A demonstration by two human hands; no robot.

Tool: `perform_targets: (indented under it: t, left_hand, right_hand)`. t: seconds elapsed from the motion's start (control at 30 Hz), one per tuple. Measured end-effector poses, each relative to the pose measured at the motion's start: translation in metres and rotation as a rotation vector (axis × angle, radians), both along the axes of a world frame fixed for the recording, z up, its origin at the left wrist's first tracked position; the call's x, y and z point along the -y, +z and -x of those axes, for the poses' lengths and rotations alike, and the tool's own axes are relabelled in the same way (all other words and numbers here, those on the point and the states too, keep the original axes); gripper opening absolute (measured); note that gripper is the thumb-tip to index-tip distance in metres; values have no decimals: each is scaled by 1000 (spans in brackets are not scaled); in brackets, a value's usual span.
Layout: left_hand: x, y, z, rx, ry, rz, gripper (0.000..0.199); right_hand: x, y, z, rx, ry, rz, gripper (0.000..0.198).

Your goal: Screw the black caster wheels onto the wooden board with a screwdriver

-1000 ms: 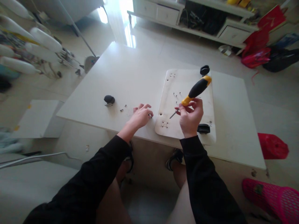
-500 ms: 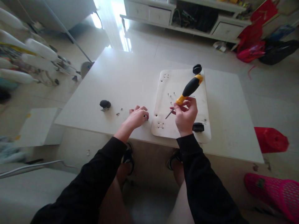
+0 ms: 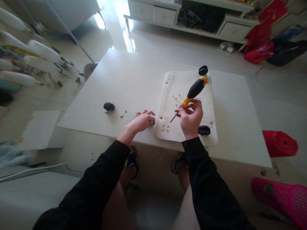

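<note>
My right hand [image 3: 191, 119] grips a screwdriver [image 3: 196, 88] with a black and yellow handle, its shaft pointing down to the left over a pale board [image 3: 187, 123]. My left hand [image 3: 143, 122] rests on the table just left of that board, its fingers curled around a small dark thing that they mostly hide. Several small screws [image 3: 176, 98] lie on the board. Two black caster wheels sit at its right side, one at the far corner [image 3: 203, 70] and one at the near corner [image 3: 204, 130]. Hole patterns [image 3: 165, 128] mark its left corners.
On the left of the white table [image 3: 86, 95] stands another caster [image 3: 109, 107], with a few loose screws [image 3: 122, 116] beside it. A red object [image 3: 281, 143] and a pink mesh basket [image 3: 285, 198] are on the right. A white cabinet [image 3: 164, 16] stands beyond.
My left hand has shifted slightly to the right, and its fingers have moved a little. My right hand holds the screwdriver almost still.
</note>
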State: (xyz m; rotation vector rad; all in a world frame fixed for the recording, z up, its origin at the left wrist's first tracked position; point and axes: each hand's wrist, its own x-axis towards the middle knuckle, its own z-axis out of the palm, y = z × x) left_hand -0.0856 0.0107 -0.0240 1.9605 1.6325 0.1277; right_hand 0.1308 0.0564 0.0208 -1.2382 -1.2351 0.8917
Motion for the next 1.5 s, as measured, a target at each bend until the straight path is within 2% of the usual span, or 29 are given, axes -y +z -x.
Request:
perform_targets:
  t: [0.33,0.5,0.57,0.7,0.9,1.13,1.5]
  left_hand:
    - [2,6,-1,-35,-10,59,30]
    - [5,18,0,-32,-57,25,13]
    - [5,20,0,-41,-57,-9,12]
    - [4,15,0,-61,-61,-61,17]
    - [3,5,1,-63,-58,-101,9]
    - [3,4,0,-74,-40,-116,4]
    - [4,2,-1,-86,-53,-113,13]
  right_hand:
    - [0,-1,1,-1,-1,-2,34]
    - [0,-1,1,-15,3,-2,33]
    - [0,-1,1,-14,5,-5,32]
    - [0,-1,1,8,0,-10,32]
    - [1,2,2,-12,3,4,32]
    - [2,4,2,-2,7,-2,32]
    - [1,1,3,18,14,-13,31]
